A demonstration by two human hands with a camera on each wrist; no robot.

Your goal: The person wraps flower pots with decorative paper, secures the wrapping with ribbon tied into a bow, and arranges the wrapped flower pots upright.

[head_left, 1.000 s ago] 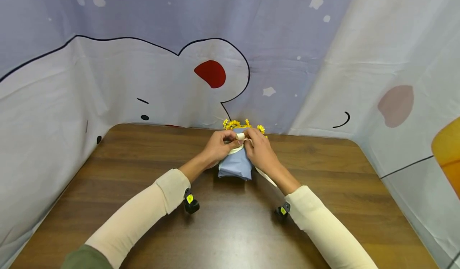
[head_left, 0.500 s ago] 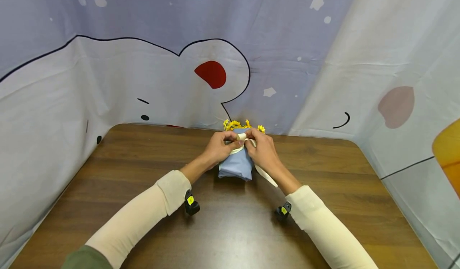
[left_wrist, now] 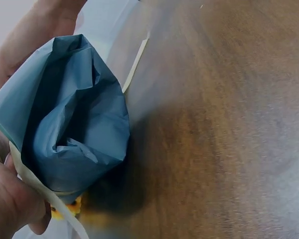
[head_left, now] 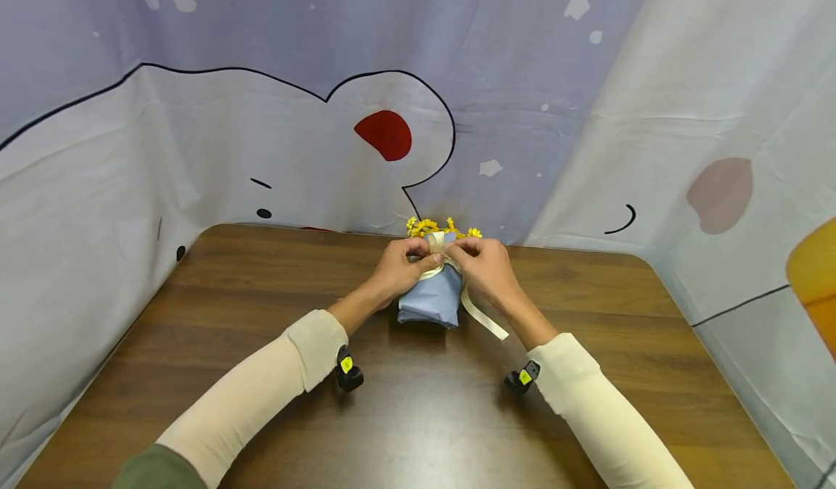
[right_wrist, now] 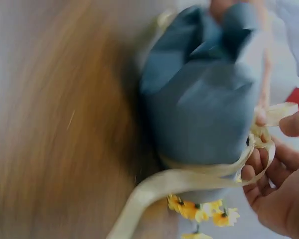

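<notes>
A bouquet wrapped in blue paper (head_left: 429,302) lies on the table with yellow flowers (head_left: 426,225) at its far end. A cream ribbon (head_left: 483,319) circles the wrap, and one tail trails down to the right. My left hand (head_left: 398,265) pinches the ribbon at its crossing between thumb and fingers, below an upright loop (head_left: 436,241). Opposite it, my right hand (head_left: 488,265) pinches the ribbon close to the same knot. In the right wrist view a small ribbon loop (right_wrist: 270,158) curves around by the right fingers. The folded paper end (left_wrist: 72,129) faces the left wrist camera.
The brown wooden table (head_left: 418,424) extends around the bouquet on all sides. Behind it hangs a printed fabric backdrop (head_left: 287,141), which continues along both sides. Small black cameras (head_left: 349,376) are strapped beneath both cream sleeves (head_left: 255,387).
My right hand has turned and shifted slightly right, its fingers now at the knot from the side. The ribbon loop stands taller, and more of the right tail shows. My left hand stays put.
</notes>
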